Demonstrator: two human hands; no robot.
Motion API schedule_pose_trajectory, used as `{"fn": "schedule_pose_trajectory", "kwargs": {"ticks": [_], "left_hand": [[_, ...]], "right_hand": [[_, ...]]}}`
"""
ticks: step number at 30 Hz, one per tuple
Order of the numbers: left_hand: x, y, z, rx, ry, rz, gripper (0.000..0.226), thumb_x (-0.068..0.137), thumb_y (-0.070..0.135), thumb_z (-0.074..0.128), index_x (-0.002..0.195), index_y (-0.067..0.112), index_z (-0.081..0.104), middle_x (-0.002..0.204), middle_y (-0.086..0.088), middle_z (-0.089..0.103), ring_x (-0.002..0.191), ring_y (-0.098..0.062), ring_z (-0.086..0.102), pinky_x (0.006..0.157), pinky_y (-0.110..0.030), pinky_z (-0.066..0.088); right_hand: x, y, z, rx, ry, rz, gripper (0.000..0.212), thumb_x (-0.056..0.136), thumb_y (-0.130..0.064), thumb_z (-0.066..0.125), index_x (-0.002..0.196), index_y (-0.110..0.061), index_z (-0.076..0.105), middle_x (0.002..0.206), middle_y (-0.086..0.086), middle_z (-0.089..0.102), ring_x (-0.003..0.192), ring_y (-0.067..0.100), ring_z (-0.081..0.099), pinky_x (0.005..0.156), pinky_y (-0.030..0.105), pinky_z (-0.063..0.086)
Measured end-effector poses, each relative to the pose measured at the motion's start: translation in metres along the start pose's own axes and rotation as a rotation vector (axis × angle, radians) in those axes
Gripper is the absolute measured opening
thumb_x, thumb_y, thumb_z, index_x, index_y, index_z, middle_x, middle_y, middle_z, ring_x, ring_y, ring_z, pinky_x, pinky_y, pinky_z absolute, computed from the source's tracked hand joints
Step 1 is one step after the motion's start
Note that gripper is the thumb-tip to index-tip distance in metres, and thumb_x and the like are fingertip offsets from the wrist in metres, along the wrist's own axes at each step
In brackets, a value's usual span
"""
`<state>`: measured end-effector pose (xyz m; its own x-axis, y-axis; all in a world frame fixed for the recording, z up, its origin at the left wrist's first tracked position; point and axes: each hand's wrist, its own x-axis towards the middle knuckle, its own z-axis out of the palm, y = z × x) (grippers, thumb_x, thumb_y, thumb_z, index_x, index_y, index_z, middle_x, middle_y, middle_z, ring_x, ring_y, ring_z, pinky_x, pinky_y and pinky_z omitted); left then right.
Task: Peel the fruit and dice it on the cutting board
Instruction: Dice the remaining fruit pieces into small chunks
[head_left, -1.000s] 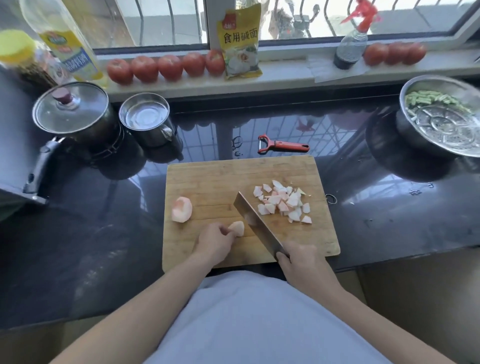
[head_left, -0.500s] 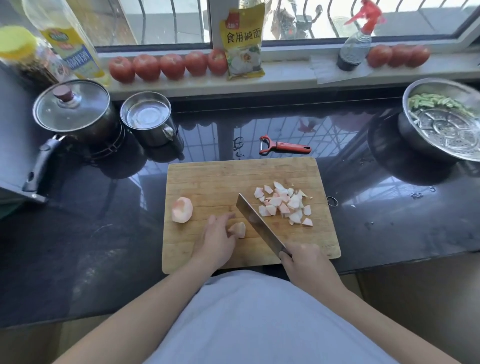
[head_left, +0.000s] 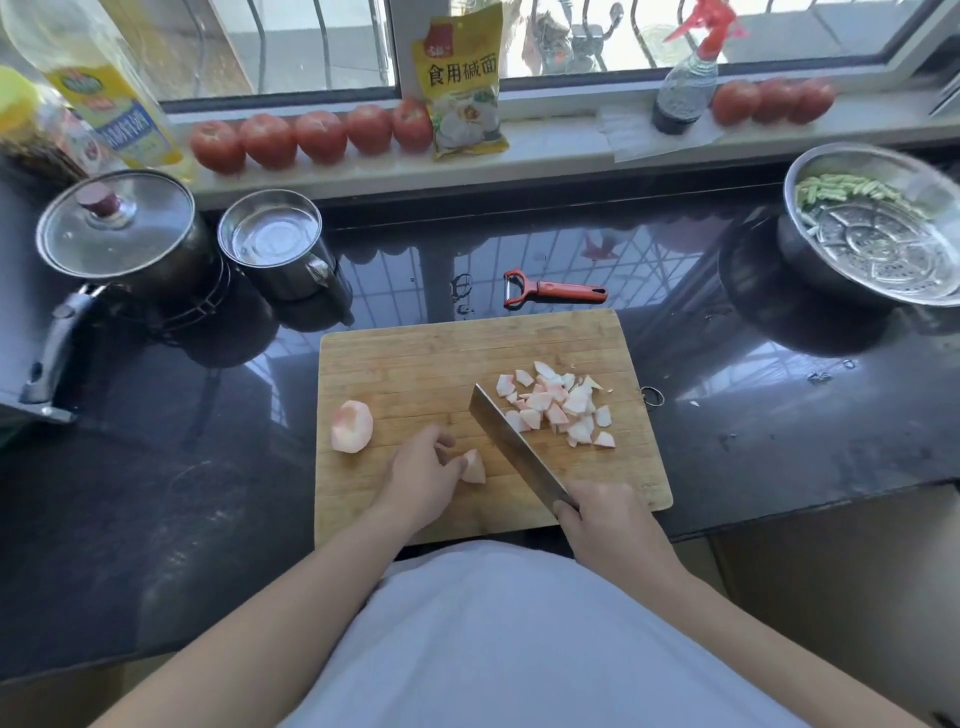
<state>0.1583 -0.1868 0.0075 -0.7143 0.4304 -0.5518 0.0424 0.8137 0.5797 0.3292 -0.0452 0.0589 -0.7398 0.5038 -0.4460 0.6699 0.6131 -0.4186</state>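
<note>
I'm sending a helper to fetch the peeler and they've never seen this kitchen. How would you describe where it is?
Start at the wooden cutting board in the middle of the dark countertop. Just beyond its far edge, toward the window, the peeler lies flat on the counter. It is the only red-handled tool there, with its metal blade head pointing left.

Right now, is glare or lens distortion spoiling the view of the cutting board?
Head view: the window's grid reflects as glare on the dark counter behind the cutting board, which itself is evenly lit; wide-angle bending curves the windowsill; the diced fruit looks slightly soft.
</note>
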Motion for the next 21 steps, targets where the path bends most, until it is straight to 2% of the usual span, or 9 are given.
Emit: {"fn": "schedule_pose_trajectory", "kwargs": {"ticks": [3,5,7,9,11,14,18,21], "left_hand": [[-0.003,0.003,0.009,-0.060,-0.043,-0.116,0.018,0.100,0.037,0.062,0.103,0.020,0.056,0.097,0.000,0.072,0.083,-0.019,0.071,0.076,-0.038,0.056],[-0.011,0.008,0.012,-0.189,-0.140,-0.207,0.022,0.100,0.035,0.061,0.104,0.014,0.055,0.085,-0.008,0.077,0.069,-0.023,0.076,0.071,-0.039,0.063],[-0.021,0.014,0.013,-0.340,-0.259,-0.297,0.031,0.102,0.036,0.060,0.109,0.007,0.057,0.079,-0.013,0.078,0.070,-0.029,0.078,0.067,-0.039,0.065],[-0.026,0.018,0.010,-0.364,-0.311,-0.325,0.028,0.105,0.038,0.055,0.109,0.011,0.057,0.080,-0.014,0.078,0.074,-0.030,0.078,0.068,-0.038,0.065],[-0.028,0.019,0.009,-0.357,-0.313,-0.330,0.029,0.106,0.039,0.051,0.114,0.012,0.058,0.081,-0.012,0.079,0.076,-0.030,0.078,0.068,-0.037,0.065],[-0.027,0.019,0.011,-0.340,-0.318,-0.355,0.044,0.105,0.047,0.051,0.119,0.006,0.062,0.079,-0.010,0.079,0.078,-0.030,0.078,0.069,-0.037,0.064],[-0.025,0.016,0.013,-0.317,-0.329,-0.365,0.050,0.103,0.052,0.049,0.112,0.005,0.064,0.078,-0.008,0.079,0.080,-0.030,0.078,0.077,-0.040,0.063],[-0.025,0.017,0.013,-0.300,-0.325,-0.371,0.050,0.103,0.053,0.049,0.105,0.006,0.066,0.080,-0.011,0.079,0.073,-0.029,0.072,0.073,-0.038,0.060]], "right_hand": [[-0.001,-0.003,-0.002,-0.032,-0.026,0.010,0.029,0.101,-0.023,0.048,0.072,-0.020,0.047,0.068,-0.002,0.057,0.071,0.028,0.059,0.065,0.040,0.049],[-0.001,-0.003,-0.003,-0.058,-0.028,0.006,0.028,0.102,-0.025,0.047,0.074,-0.022,0.046,0.070,-0.001,0.056,0.073,0.029,0.060,0.066,0.040,0.050],[0.000,-0.004,-0.004,-0.076,-0.036,-0.003,0.026,0.103,-0.025,0.046,0.077,-0.021,0.046,0.073,0.001,0.057,0.075,0.031,0.060,0.067,0.040,0.049],[0.000,-0.005,-0.004,-0.087,-0.058,-0.014,0.025,0.103,-0.026,0.046,0.079,-0.020,0.046,0.076,0.003,0.059,0.077,0.031,0.060,0.068,0.040,0.049],[0.000,-0.006,-0.003,-0.109,-0.076,-0.033,0.024,0.102,-0.026,0.046,0.080,-0.017,0.049,0.078,0.004,0.058,0.078,0.031,0.058,0.069,0.039,0.047],[0.000,-0.007,-0.002,-0.158,-0.088,-0.083,0.023,0.102,-0.024,0.046,0.084,-0.012,0.054,0.080,0.007,0.061,0.078,0.033,0.058,0.067,0.039,0.045],[0.000,-0.008,-0.003,-0.215,-0.097,-0.092,0.025,0.103,-0.023,0.044,0.088,-0.009,0.058,0.077,0.004,0.056,0.079,0.032,0.061,0.065,0.037,0.043],[-0.001,-0.005,-0.001,-0.268,-0.103,-0.080,0.024,0.102,-0.022,0.045,0.085,-0.011,0.056,0.074,0.004,0.053,0.080,0.033,0.061,0.063,0.036,0.041]]}}
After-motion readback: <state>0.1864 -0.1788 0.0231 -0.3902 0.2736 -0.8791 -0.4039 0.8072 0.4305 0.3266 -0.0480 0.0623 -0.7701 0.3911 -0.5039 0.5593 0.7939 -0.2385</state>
